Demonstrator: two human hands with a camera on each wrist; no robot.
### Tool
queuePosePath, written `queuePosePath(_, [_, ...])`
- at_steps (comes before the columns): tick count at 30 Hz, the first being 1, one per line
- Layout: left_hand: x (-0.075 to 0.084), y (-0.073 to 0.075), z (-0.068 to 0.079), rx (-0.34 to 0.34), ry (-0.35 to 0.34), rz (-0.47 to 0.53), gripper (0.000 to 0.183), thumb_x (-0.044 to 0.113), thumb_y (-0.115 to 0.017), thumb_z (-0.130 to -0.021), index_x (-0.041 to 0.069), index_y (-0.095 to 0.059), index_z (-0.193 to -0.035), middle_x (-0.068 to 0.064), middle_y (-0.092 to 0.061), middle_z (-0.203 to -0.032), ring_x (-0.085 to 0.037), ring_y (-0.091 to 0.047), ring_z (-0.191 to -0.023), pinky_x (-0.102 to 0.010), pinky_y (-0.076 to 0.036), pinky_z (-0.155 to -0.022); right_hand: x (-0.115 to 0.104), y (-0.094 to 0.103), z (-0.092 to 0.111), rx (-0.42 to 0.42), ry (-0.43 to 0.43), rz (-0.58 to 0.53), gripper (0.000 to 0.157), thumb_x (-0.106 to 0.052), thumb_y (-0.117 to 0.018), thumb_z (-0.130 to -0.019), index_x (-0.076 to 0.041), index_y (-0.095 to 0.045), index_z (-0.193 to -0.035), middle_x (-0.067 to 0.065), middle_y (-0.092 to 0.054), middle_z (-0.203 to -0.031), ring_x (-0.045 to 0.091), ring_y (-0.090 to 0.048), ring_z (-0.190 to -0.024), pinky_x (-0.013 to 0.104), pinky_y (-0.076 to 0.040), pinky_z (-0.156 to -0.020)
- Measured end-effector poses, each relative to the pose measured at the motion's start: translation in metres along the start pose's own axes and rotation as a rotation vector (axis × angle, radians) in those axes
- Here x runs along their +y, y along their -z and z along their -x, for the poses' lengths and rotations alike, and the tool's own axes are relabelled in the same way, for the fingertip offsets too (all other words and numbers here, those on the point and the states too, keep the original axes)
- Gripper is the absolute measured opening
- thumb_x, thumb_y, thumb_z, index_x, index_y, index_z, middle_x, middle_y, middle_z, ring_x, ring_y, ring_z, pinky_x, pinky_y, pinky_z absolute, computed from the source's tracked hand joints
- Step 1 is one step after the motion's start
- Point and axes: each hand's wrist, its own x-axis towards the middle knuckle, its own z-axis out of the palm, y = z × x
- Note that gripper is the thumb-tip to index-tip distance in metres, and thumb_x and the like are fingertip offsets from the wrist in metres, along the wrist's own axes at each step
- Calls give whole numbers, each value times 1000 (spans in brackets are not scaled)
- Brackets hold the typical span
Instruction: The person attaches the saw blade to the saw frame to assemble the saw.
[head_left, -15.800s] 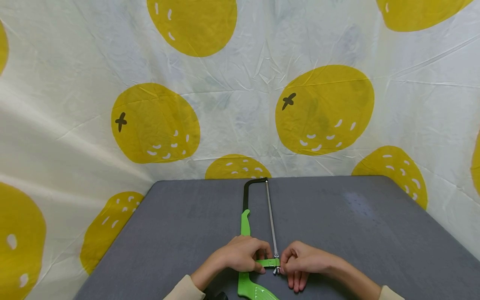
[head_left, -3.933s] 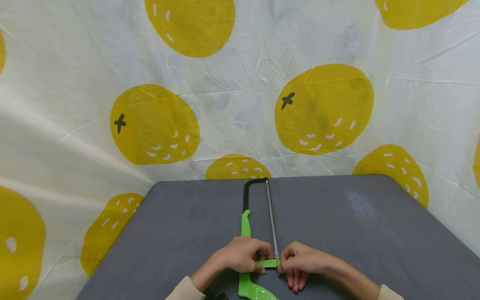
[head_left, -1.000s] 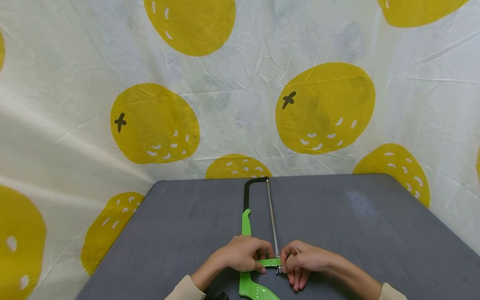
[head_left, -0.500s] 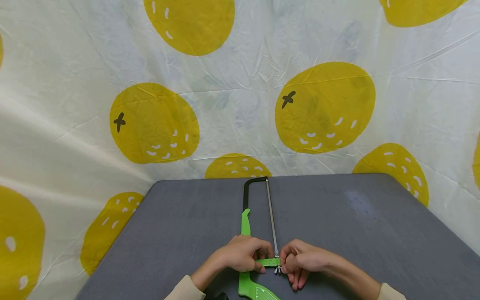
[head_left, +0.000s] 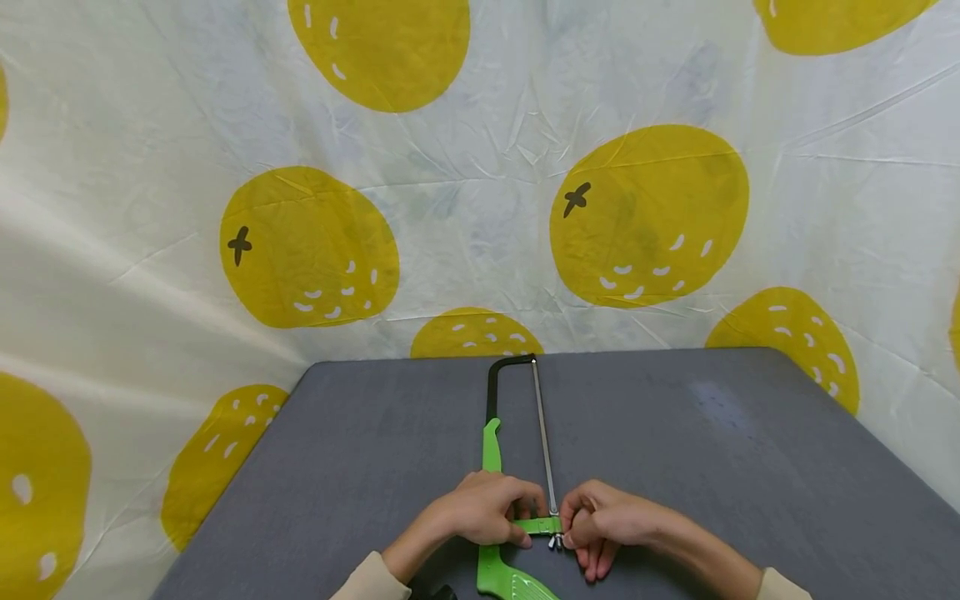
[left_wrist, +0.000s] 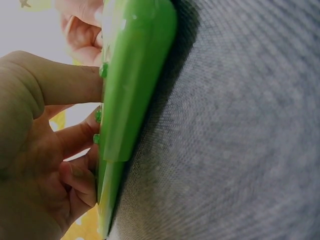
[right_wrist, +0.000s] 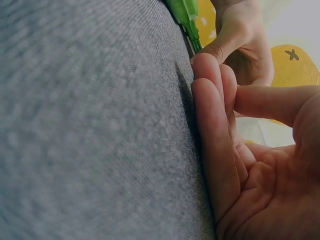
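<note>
A hacksaw (head_left: 491, 450) with a green and black frame lies on the grey table, its handle (head_left: 517, 581) toward me. Its thin blade (head_left: 542, 433) runs along the right side, up to the far black end. My left hand (head_left: 483, 508) holds the green crosspiece (head_left: 538, 526), thumb on the near side and fingers beyond. At the blade's near end sits a small metal wing nut (head_left: 555, 542). My right hand (head_left: 607, 518) has thumb and index fingertips pinched at the nut's right side, its other fingers resting on the table. The right wrist view hides the nut behind the fingers.
The grey padded table (head_left: 675, 450) reaches back to a white cloth (head_left: 480, 233) with yellow fruit prints, which hangs behind and at the sides. A small dark object (head_left: 444, 592) shows at the bottom edge beside the left sleeve.
About four seconds ago the right fingertips covered the wing nut; now it shows beside them, its wings at a slightly different angle than a second ago. The left hand and hacksaw stay put.
</note>
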Motion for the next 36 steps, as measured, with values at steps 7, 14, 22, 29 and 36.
queuePosePath(7, [-1,-1,-1,5,1,2,29,30,-85,-85,37,-71,-109,21,-64,-79,7,-53,-65,-19,-43,-61,2,2,-1,-27,1,-6,6,-5,-61,-89,-2,-63,-93,1,-68,-65,7,-70,-54,23,-54,-48])
queuePosePath(14, [0,-1,0,-1,-2,-12,29,31,-86,-84,38,-71,-108,22,-64,-80,9,-53,-67,-18,-42,-63,4,0,0,-28,-8,-24,6,-5,-61,-89,-2,-63,-94,1,-68,-66,8,-71,-55,23,-55,-49])
queuePosePath(22, [-1,0,0,0,10,0,29,31,-85,-85,38,-71,-109,22,-64,-82,8,-53,-68,-18,-43,-64,3,3,-2,-25,-4,-5,7,-6,-61,-89,-1,-63,-94,2,-68,-65,10,-71,-55,23,-55,-49])
queuePosePath(29, [1,3,-2,-10,16,8,28,30,-85,-85,37,-71,-108,22,-63,-81,7,-53,-67,-19,-43,-64,2,5,-1,-18,-8,5,7,-7,-62,-90,-1,-64,-94,2,-68,-65,10,-71,-56,24,-56,-50])
queuePosePath(36, [-1,7,-5,-6,-8,28,29,27,-86,-84,34,-73,-109,19,-66,-81,6,-54,-67,-18,-45,-62,1,6,-1,14,-17,13,7,-6,-62,-90,0,-64,-92,3,-68,-65,12,-71,-55,25,-55,-49])
